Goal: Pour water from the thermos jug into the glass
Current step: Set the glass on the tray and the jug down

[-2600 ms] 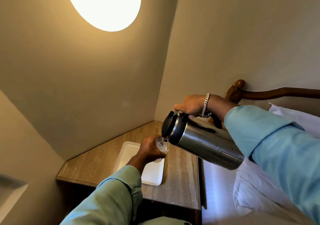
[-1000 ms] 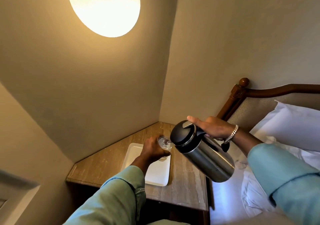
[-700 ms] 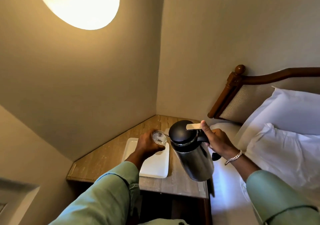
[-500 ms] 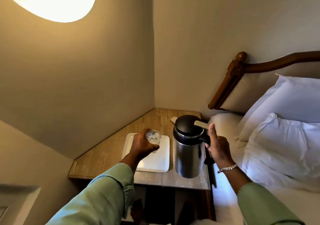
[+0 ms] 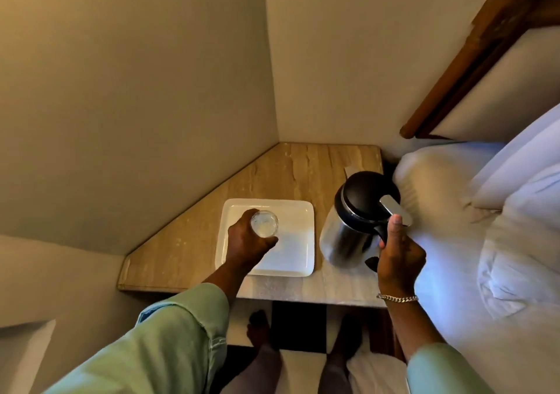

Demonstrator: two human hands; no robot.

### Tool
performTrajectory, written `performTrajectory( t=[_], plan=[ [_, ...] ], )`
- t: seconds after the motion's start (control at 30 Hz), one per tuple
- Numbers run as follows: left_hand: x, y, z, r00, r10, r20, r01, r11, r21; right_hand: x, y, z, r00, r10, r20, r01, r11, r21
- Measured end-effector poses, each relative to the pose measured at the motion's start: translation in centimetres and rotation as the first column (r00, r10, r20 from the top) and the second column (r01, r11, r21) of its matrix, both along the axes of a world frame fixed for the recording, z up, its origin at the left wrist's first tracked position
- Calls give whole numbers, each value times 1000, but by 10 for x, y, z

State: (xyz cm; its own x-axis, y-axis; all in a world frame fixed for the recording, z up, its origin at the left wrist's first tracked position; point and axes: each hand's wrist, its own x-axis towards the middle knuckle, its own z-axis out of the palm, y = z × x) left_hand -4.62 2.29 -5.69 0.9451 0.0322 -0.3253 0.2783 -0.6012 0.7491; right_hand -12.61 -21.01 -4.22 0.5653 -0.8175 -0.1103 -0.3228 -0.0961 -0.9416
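- While we look down at the corner surface (image 5: pixel 291 166), we see our left hand (image 5: pixel 247 243) wrapped around the glass (image 5: pixel 264 223), with the fingers closed on its side.
- The glass is upright over the white tray (image 5: pixel 298 211), in the tray's far left part; we cannot tell if its base touches the tray.
- Water is visible inside the glass.
- Our right hand (image 5: pixel 400 257) grips the black handle of the thermos jug (image 5: pixel 353 227), fingers closed around it, and the thumb points up toward the silver lever on the lid.
- The thermos jug stands almost upright near the right edge of the surface, just beside the tray's right edge, with its black lid closed.
- A silver bracelet (image 5: pixel 397 298) sits on the right wrist.
- The bed (image 5: pixel 500 242) with white pillows lies along the right edge of the surface.
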Motion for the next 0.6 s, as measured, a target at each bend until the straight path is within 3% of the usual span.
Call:
performTrajectory(
  t=[0.4,0.6],
  plan=[
    [15,-25,-55,998,62,-21,-63,997,-53,11,22,-47,974,-98,206,97,995,14],
    [6,-22,-69,996,80,-39,-81,996,-35,-4,35,-57,987,-93,130,95,995,-4]
  ],
)
